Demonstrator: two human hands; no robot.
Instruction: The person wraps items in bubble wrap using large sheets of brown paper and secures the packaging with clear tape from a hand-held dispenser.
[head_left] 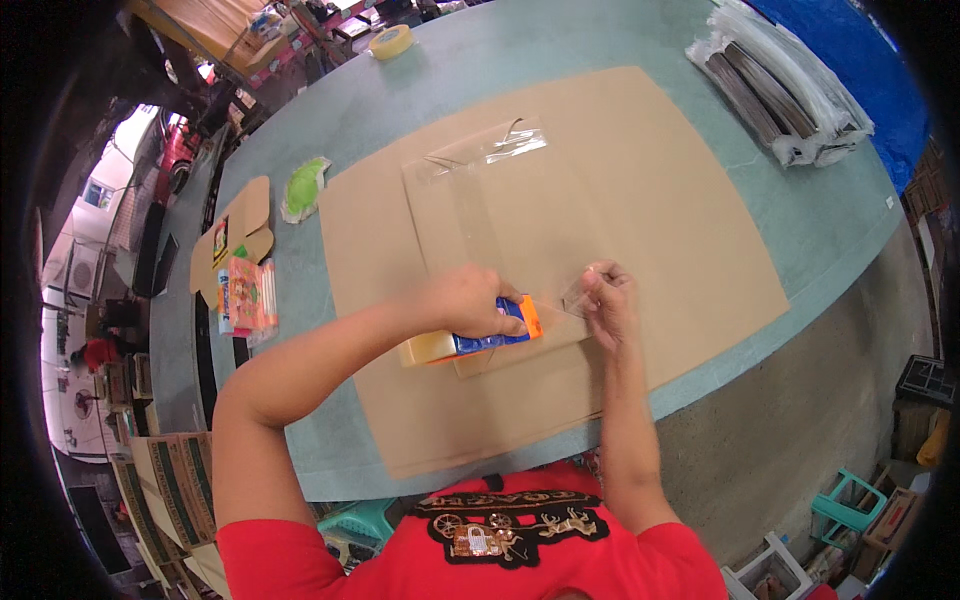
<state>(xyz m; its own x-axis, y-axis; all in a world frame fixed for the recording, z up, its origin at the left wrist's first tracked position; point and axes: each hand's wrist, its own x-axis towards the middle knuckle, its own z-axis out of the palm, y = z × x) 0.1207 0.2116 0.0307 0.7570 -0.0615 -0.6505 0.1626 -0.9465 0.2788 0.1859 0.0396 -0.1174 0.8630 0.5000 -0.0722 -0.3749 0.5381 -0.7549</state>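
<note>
The sheet [720, 260] is brown cardboard, matt and smooth. The carton [535, 215] on it is of similar matt cardboard. The tape [517, 146] across the carton is clear plastic film, very glossy, with white reflections and some wrinkles. The dispenser [517, 322] seems to be of hard, smooth plastic. The table [610, 40] has a smooth surface with only a weak shine. The bundle [800, 85] is covered with thin, crinkled, shiny plastic. The shirt [385, 568] is matt cloth, and its patch [505, 538] has glittering parts.
</note>
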